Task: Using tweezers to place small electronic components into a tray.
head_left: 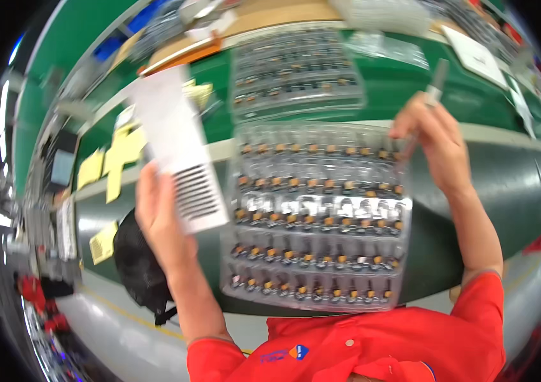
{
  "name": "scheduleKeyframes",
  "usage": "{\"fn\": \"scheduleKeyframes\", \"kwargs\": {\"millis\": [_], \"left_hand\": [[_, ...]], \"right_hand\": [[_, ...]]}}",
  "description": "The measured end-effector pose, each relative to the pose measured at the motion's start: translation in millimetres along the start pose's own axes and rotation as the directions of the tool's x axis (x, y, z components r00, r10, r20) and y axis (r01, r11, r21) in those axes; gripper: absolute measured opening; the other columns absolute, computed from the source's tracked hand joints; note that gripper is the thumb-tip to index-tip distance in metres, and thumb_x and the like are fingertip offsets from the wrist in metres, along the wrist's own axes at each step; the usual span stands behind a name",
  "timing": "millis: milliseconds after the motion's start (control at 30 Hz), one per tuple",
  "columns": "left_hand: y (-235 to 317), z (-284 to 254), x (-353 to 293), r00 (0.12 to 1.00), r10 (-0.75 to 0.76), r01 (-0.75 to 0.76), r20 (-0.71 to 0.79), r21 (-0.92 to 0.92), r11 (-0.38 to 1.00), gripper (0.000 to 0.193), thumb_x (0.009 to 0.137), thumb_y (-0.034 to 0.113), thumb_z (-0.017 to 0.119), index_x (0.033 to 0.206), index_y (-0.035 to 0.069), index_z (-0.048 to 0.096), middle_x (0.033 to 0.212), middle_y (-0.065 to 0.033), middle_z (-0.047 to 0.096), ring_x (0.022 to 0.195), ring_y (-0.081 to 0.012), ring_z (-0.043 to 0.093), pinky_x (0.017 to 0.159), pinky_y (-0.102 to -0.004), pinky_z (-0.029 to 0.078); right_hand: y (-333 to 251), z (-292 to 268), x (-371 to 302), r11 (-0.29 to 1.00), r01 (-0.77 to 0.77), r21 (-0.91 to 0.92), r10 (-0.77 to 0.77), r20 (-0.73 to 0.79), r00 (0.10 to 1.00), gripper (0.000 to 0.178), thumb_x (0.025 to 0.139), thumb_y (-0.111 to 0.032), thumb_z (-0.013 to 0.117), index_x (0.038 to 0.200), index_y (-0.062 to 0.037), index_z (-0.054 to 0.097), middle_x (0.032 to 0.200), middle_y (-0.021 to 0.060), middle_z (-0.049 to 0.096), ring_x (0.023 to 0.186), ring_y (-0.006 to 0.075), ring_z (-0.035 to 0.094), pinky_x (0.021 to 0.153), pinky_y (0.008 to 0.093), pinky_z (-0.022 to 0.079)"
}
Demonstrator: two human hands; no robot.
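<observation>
My left hand (161,219) grips a white label sheet (172,127), with rows of dark labels at its near end, raised left of the trays. In my right hand (436,137) is a slim metal tool that looks like tweezers (437,83); its lower end points down to the far right corner of the near tray. The clear plastic tray (227,248) lies in front of me, its several rows of pockets filled with small dark parts with orange-yellow pieces (309,260). My right fingers are just above its far right corner; whether the tool touches a part is blurred.
Behind lies another filled clear tray (361,102) on the green surface. Yellow paper pieces (124,153) are stuck at the left. Plastic bags (388,49) and a white sheet (474,56) lie at the far right. A black cap-like item (137,261) is near the left table edge.
</observation>
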State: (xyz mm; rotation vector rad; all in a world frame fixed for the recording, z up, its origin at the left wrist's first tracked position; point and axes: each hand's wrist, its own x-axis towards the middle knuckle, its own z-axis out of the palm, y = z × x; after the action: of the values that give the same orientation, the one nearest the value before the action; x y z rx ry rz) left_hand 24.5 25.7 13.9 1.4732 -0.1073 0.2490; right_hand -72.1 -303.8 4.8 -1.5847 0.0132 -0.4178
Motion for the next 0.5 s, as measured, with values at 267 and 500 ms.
{"fn": "scheduleKeyframes", "kwargs": {"millis": [267, 500], "left_hand": [[-82, -36, 20, 0.976, -0.119, 0.084, 0.183, 0.186, 0.979, 0.021, 0.089, 0.008, 0.049, 0.106, -0.003, 0.055, 0.09, -0.0133, 0.063, 0.084, -0.0171, 0.058, 0.076, -0.0307, 0.044], [-83, -35, 3, 0.95, -0.099, -0.022, 0.298, 0.377, 0.926, 0.024, 0.084, 0.005, 0.048, 0.107, -0.002, 0.052, 0.091, -0.0258, 0.06, 0.087, -0.0409, 0.059, 0.075, -0.0425, 0.047]], "right_hand": [[10, -21, -40, 0.989, -0.087, 0.122, 0.092, -0.032, 0.995, 0.019, 0.098, -0.021, 0.04, 0.097, -0.0036, 0.047, 0.063, -0.0047, 0.031, 0.05, 0.0029, 0.03, 0.046, 0.0175, 0.025], [-7, -14, -3, 0.966, 0.03, 0.256, -0.012, -0.071, 0.997, 0.022, 0.1, -0.018, 0.034, 0.08, -0.0083, 0.037, 0.064, -0.003, 0.022, 0.049, 0.0043, 0.019, 0.043, 0.0178, 0.019]]}}
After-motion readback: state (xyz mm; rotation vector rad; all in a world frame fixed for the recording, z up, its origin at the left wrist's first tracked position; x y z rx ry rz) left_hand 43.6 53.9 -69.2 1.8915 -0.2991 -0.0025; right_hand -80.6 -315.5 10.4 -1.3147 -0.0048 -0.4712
